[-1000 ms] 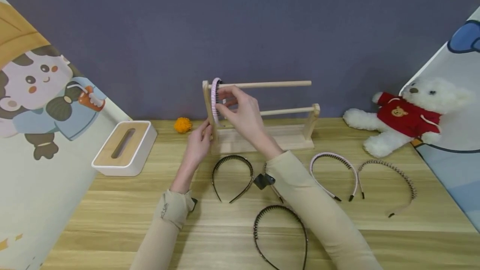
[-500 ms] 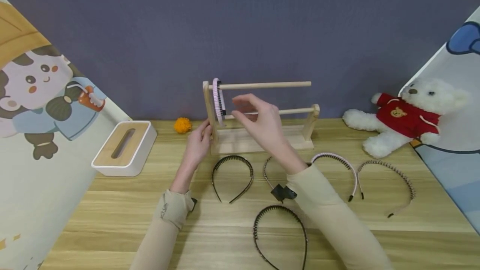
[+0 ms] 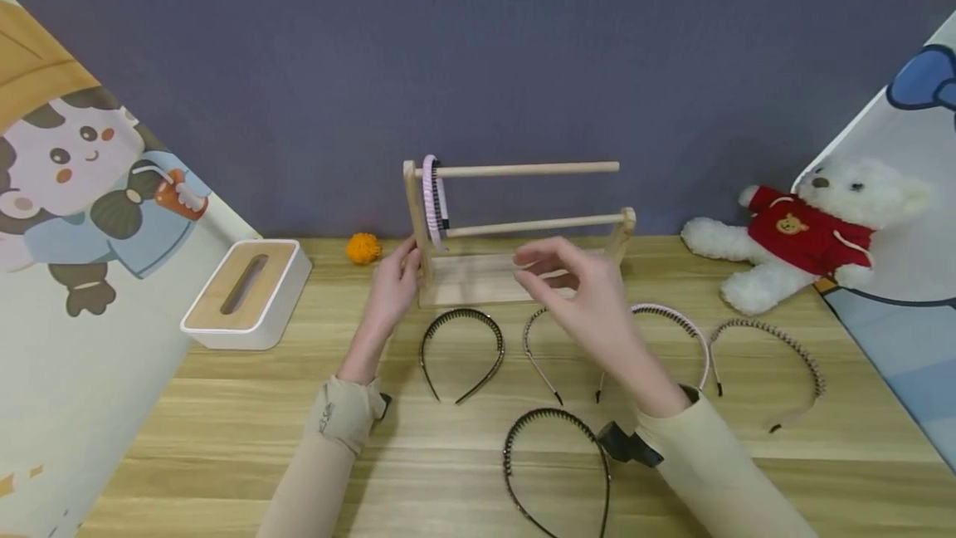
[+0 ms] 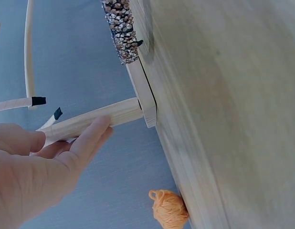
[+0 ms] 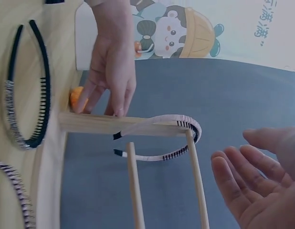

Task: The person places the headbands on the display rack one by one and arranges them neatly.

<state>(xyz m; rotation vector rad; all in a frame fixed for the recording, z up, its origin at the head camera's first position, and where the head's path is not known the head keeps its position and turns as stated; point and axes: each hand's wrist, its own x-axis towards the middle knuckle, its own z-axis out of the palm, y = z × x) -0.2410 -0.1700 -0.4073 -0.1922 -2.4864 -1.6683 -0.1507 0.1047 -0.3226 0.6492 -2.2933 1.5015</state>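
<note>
A wooden headband rack [image 3: 523, 170] with two horizontal rods stands at the back of the table. My left hand [image 3: 396, 281] grips its left upright [image 4: 121, 112], thumb on one side and fingers on the other. Over the upper rod, close to that upright, hangs a pale pink headband [image 5: 173, 118] with dark inner teeth and black tips. My right hand [image 3: 590, 297] is in front of the rack, fingers loosely bent and holding nothing. Beneath it, a slim headband [image 3: 528, 347] and a pink headband [image 3: 702, 339] lie on the table, both partly covered.
A dark headband [image 3: 499, 339] lies before the rack, another dark headband [image 3: 548, 411] nearer, and a beige twisted headband [image 3: 810, 355] to the right. A tissue box [image 3: 280, 314] and orange pompom [image 3: 363, 248] are at left. A white teddy bear [image 3: 807, 231] sits at right.
My right hand has let go of the pale pink headband, leaving it on the upper rod, and moved right and toward me. My left hand has stayed on the upright.
</note>
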